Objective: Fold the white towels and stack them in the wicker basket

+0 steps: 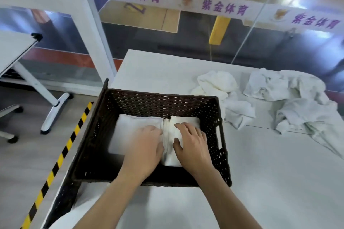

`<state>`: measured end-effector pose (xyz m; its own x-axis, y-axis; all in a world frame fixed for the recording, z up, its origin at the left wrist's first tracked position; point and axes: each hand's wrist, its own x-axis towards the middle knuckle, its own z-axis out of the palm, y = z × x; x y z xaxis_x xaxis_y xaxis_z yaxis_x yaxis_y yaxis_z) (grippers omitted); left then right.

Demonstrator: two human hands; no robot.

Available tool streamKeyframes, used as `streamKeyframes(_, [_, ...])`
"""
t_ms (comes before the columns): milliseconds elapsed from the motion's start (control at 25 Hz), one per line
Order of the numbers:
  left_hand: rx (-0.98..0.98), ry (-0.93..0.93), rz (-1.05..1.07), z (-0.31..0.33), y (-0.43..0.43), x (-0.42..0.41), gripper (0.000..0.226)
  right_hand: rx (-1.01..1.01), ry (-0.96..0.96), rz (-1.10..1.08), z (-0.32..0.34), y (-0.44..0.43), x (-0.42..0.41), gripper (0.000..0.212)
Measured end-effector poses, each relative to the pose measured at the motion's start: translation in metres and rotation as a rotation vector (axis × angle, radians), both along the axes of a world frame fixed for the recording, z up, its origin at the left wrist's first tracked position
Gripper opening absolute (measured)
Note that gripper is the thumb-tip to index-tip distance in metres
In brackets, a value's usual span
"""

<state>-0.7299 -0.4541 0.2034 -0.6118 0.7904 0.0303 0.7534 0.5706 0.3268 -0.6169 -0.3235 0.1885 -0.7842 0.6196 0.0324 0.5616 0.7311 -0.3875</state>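
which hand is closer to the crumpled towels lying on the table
Right. The right hand presses the folded towel at the right of the basket, the side facing the crumpled towels. The left hand lies further left, on the other folded towel.

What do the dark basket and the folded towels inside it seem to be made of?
The basket looks like woven wicker or plastic rattan, dark brown and matte; light shows through gaps in the weave. The folded towels look like soft white cloth, probably cotton terry; their fold edges bend softly.
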Motion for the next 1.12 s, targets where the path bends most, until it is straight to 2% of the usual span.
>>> streamKeyframes(120, [0.092,0.07,-0.058,0.013,0.0,0.034,0.034,0.064,0.097,-0.045,0.015,-0.004,0.038,0.046])
streamKeyframes(360, [0.094,0.119,-0.105,0.032,0.018,0.097,0.04,0.109,0.183,-0.09,0.034,0.008,0.109,0.044])
streamKeyframes(680, [0.115,0.089,-0.065,0.045,0.057,0.209,0.025,0.027,0.25,-0.125,0.043,0.053,0.229,0.044])
streamKeyframes(840, [0.123,0.065,-0.049,0.043,0.08,0.265,0.027,0.011,0.257,-0.155,0.034,0.078,0.289,0.043])
streamKeyframes(1120, [0.09,0.085,-0.109,0.033,0.127,0.297,0.026,-0.047,0.293,-0.217,0.014,0.121,0.328,0.042])
